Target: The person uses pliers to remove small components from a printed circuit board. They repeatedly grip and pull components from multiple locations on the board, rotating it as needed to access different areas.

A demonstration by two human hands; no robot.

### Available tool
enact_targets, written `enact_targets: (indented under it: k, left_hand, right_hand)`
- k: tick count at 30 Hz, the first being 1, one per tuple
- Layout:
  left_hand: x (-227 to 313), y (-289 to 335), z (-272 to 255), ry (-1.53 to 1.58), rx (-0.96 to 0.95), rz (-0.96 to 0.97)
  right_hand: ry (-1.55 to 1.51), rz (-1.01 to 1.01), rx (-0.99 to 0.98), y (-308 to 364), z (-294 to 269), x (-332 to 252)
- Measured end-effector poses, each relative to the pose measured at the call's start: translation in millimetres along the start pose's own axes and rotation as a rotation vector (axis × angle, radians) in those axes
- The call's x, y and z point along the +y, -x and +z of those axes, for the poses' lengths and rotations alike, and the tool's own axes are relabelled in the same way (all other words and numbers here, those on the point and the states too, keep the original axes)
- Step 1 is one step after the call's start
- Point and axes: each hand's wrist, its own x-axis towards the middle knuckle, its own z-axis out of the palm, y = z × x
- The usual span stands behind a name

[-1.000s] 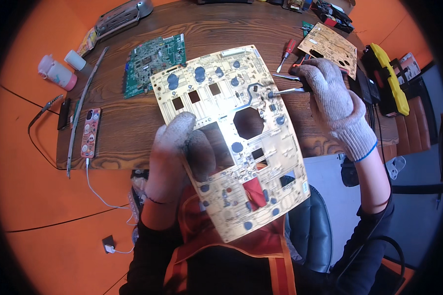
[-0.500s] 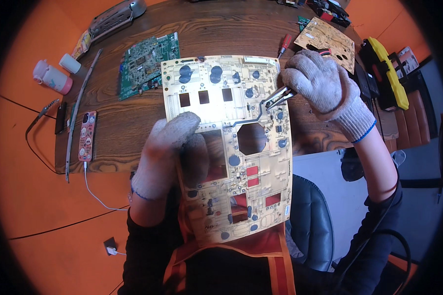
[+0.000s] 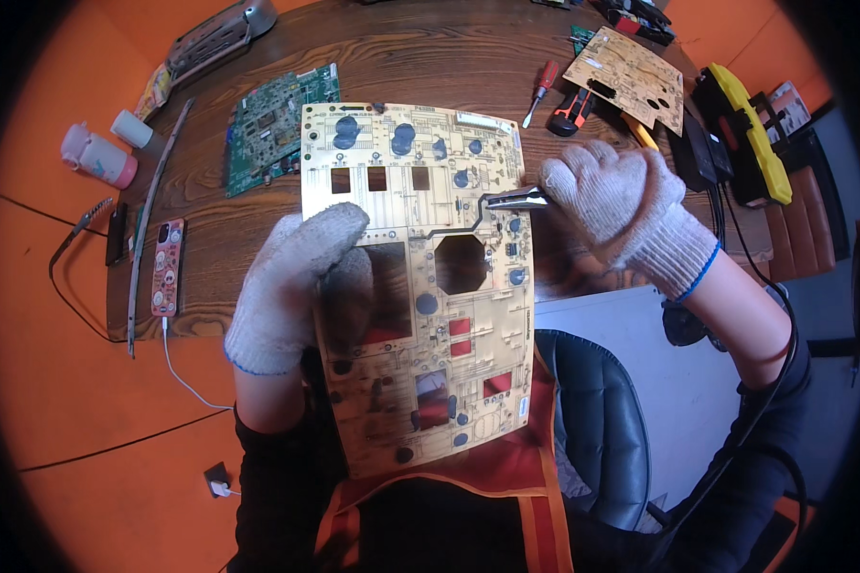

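A large tan circuit board [image 3: 492,329] with square cutouts and an octagonal hole is held up in front of me, tilted. My left hand [image 3: 282,282], in a knit work glove, grips its left edge, thumb on the face and fingers behind, partly visible through a cutout. In my right hand [image 3: 621,210], also gloved, is a metal tool with narrow jaws that looks like pliers [image 3: 521,199]; its handles are hidden in the fist. The jaw tips lie over the board's right part, by the end of a dark, bent slot [image 3: 449,232]. Whether they touch or grip anything cannot be told.
On the wooden table [image 3: 430,62] lie green circuit boards [image 3: 282,119], a red-handled screwdriver [image 3: 542,91], a utility knife [image 3: 571,113] and another tan board [image 3: 631,76]. A phone [image 3: 169,267], cups and a metal strip [image 3: 153,201] stay left; a yellow-black case [image 3: 750,134] stands right.
The board has shifted left with my left hand. My right hand has dropped slightly, and the pliers have turned from slanted to nearly level. The knife now shows fully.
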Motion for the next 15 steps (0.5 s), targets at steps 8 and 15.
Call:
enact_targets:
  k: [8,15]
  left_hand:
    - [18.6,6.7,20.1,-0.295,0.049,-0.006]
    - [24.1,11.7,28.3,-0.161,0.175,-0.156]
  right_hand:
    - [-0.567,0.22,-0.461,7.8,-29.3,-13.9]
    - [-1.216,0.316,-0.569,20.3,-35.8,-3.3]
